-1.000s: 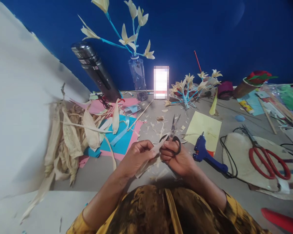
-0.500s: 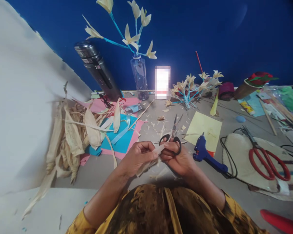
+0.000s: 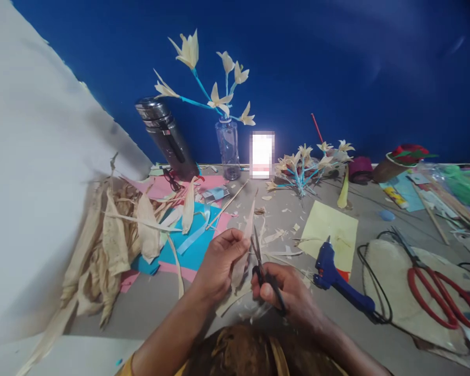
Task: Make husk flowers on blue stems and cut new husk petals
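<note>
My left hand point(image 3: 223, 258) pinches a pale piece of corn husk point(image 3: 249, 222), which stands up in a narrow point above the fingers and hangs down below them. Black-handled scissors point(image 3: 257, 250) are in my right hand point(image 3: 288, 290), their blades pointing away from me just right of the husk. Whether the blades touch the husk I cannot tell. Another strip of husk point(image 3: 229, 304) lies under my left hand. Small husk scraps point(image 3: 276, 235) are scattered over the table beyond the scissors.
Dried husks point(image 3: 115, 250) are heaped at left beside blue paper point(image 3: 196, 237). A bottle point(image 3: 227, 151) holds husk flowers, next to a dark flask point(image 3: 166, 138). At right lie a blue glue gun point(image 3: 332, 271), yellow paper point(image 3: 331, 230) and red-handled scissors point(image 3: 431, 282). More husk flowers point(image 3: 303, 167) rest behind.
The husk has turned from lying across both hands to pointing upward in my left hand. My right hand has drawn away from it and turned the scissors beside it. The view has tilted up.
</note>
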A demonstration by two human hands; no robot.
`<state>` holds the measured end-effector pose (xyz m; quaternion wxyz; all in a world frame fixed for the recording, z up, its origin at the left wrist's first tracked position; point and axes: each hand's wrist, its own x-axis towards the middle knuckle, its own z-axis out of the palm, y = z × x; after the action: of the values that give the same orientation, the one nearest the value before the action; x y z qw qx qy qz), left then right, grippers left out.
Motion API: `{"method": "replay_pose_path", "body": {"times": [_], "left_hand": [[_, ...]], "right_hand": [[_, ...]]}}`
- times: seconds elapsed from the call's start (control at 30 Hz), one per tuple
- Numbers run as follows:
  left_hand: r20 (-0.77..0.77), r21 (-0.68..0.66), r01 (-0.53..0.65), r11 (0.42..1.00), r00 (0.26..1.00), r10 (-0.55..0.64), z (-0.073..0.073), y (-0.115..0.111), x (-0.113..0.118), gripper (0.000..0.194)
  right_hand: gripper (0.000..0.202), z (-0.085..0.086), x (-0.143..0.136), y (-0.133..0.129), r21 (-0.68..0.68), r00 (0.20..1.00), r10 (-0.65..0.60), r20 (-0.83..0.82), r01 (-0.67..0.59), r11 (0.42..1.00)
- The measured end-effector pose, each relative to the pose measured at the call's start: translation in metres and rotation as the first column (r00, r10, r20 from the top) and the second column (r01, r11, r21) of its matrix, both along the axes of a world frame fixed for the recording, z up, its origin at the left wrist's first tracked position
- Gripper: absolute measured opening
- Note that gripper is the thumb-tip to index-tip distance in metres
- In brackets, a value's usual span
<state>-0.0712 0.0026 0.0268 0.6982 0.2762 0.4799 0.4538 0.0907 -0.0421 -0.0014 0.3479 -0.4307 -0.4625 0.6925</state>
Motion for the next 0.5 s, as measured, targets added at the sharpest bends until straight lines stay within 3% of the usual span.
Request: {"method": "replay_pose_path", "body": {"times": [0.5], "left_hand": [[-0.018, 0.036, 0.034, 0.999, 0.999, -0.033, -0.0020, -0.0054, 0.0041, 0.028]], "right_hand": [[0.064, -0.0056, -0.0051, -0.0017, -0.047, 1.000, 0.003, -0.003, -0.003, 0.999]]}}
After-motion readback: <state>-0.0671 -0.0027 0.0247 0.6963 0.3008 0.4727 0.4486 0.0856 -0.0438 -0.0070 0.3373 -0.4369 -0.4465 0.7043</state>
